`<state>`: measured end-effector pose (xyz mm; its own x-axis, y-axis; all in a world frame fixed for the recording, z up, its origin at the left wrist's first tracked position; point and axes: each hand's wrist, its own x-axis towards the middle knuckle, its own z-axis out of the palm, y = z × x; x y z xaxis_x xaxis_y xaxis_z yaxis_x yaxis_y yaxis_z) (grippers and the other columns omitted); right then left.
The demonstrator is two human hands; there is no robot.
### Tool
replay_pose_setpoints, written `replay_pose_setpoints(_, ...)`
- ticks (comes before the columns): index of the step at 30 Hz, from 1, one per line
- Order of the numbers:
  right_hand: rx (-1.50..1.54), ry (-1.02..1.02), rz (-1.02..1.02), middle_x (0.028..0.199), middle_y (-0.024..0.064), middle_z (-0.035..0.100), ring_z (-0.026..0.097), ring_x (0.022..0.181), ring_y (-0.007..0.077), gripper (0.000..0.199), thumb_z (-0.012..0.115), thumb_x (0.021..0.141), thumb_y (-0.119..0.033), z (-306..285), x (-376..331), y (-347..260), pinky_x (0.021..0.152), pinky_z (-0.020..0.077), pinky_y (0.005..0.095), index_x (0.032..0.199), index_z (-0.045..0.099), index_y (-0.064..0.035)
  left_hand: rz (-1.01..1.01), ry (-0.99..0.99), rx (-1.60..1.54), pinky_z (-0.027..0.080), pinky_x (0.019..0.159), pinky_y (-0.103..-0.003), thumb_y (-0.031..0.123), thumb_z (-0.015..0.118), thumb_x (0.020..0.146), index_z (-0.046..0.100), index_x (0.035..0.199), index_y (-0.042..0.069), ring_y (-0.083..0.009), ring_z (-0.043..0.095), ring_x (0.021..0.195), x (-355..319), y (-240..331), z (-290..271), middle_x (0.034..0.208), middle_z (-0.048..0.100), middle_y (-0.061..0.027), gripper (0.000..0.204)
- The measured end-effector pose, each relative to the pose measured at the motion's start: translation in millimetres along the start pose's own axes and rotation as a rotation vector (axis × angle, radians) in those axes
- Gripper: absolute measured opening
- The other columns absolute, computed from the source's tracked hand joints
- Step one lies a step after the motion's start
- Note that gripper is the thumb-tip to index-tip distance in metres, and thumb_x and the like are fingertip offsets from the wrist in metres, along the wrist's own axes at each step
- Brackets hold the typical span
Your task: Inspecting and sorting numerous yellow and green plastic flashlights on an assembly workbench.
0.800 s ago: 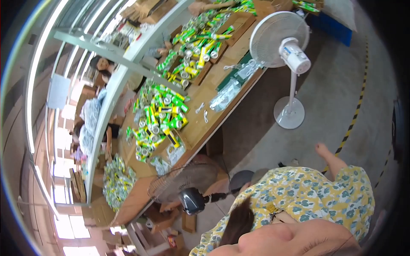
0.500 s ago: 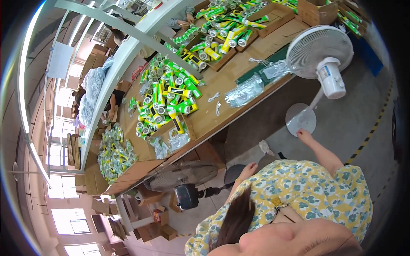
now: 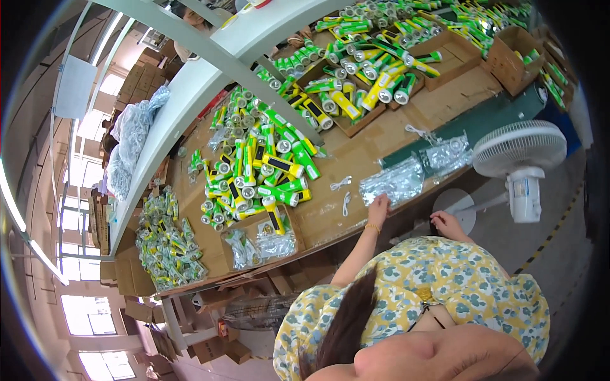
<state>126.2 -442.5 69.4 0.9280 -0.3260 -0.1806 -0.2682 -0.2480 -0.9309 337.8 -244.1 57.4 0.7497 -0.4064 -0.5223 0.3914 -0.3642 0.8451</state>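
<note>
My left hand [image 3: 379,208] lies at the near edge of a stack of clear plastic bags [image 3: 397,181], its fingers stretched onto the plastic. To its right, my right hand [image 3: 448,225] is loosely curled in front of the table's edge, with nothing visible in it. White charging cables [image 3: 345,204] lie left of the bags. Beyond them spreads a big heap of green and yellow flashlights [image 3: 251,159]. A shallow carton [image 3: 293,238] holds several bagged flashlights and a flashlight across its edge.
Bagged flashlights [image 3: 166,244] are piled at the table's left end. More flashlights fill cartons [image 3: 352,127] at the back. A white fan [image 3: 524,162] stands at the right, by the table. A pale metal frame [image 3: 235,54] crosses above the table. Another person's hand [image 3: 294,40] shows at the far side.
I have come nearer the table. My left hand has risen from below the edge to the plastic bags. My right hand has moved from over the fan's base toward the table.
</note>
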Motion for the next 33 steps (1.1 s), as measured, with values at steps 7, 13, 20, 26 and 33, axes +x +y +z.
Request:
replay_pose_setpoints(7, -0.076, -0.197, -0.263, 0.083, 0.0117, 0.064, 0.062, 0.079, 0.0275, 0.019, 0.054, 0.090, -0.018, 5.5, 116.6, -40.6, 0.070, 0.0483, 0.0340, 0.097, 0.062, -0.0013, -0.050, 0.275, -0.165, 0.048, 0.057, -0.022, 0.026, 0.054, 0.092, 0.057, 0.119, 0.004, -0.0101, 0.061, 0.074, -21.9, -4.6, -56.1, 0.094, 0.065, -0.0021, 0.034)
replay_pose_setpoints(13, -0.142, -0.259, -0.223, 0.089, 0.0145, 0.064, 0.062, 0.082, 0.0289, 0.019, 0.056, 0.088, -0.019, 52.5, 203.6, -45.7, 0.072, 0.0487, 0.0362, 0.097, 0.064, -0.0043, 0.209, 0.682, -0.039, 0.047, 0.062, -0.025, 0.021, 0.055, 0.092, 0.060, 0.112, 0.003, -0.0108, 0.059, 0.074, 5.1, -3.5, -133.7, 0.089, 0.064, -0.0052, 0.028)
replay_pose_setpoints(20, -0.140, -0.344, -0.143, 0.087, 0.0124, 0.066, 0.063, 0.078, 0.0236, 0.020, 0.058, 0.087, -0.020, 84.2, 232.0, -52.2, 0.069, 0.0496, 0.0333, 0.098, 0.065, -0.0048, 0.562, 0.944, 0.823, 0.043, 0.093, -0.040, 0.006, 0.058, 0.082, 0.049, 0.125, 0.002, -0.0370, 0.051, 0.108, 47.7, 86.8, -208.4, 0.118, 0.054, -0.0207, 0.044)
replay_pose_setpoints(26, -0.077, -0.370, -0.091, 0.087, 0.0098, 0.067, 0.064, 0.079, 0.0193, 0.020, 0.058, 0.088, -0.020, 125.2, 265.1, -64.6, 0.071, 0.0497, 0.0319, 0.098, 0.064, -0.0038, 0.505, 0.789, 1.524, 0.025, 0.107, -0.053, 0.009, 0.051, 0.085, 0.055, 0.123, 0.016, -0.0315, 0.035, 0.132, 86.5, 116.1, -279.3, 0.141, 0.040, -0.0126, 0.038)
replay_pose_setpoints(33, -0.117, -0.503, -0.091, 0.093, 0.0114, 0.067, 0.064, 0.085, 0.0214, 0.027, 0.059, 0.087, -0.027, 205.8, 340.0, -101.3, 0.076, 0.0499, 0.0330, 0.102, 0.063, -0.0042, 0.664, 0.615, 1.576, 0.019, 0.107, -0.060, 0.015, 0.061, 0.079, 0.058, 0.113, 0.017, -0.0228, 0.045, 0.123, 79.6, 146.8, -292.6, 0.126, 0.052, -0.0038, 0.035)
